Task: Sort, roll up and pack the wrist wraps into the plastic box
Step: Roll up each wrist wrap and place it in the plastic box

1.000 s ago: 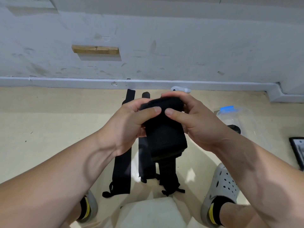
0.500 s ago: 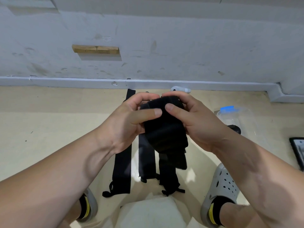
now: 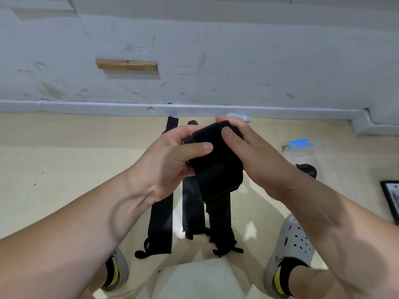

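Both hands, left hand and right hand, have fingers curled tight around one black wrist wrap, its tail hanging above the floor

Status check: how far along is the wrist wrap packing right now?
Done: one rolled wrap appears to sit in the plastic box. In hand: the left hand and right hand both grip a partly rolled black wrap. Left: finish and pack that roll, then two flat wraps on the floor; a third strip beneath the roll may be its tail, cannot tell.
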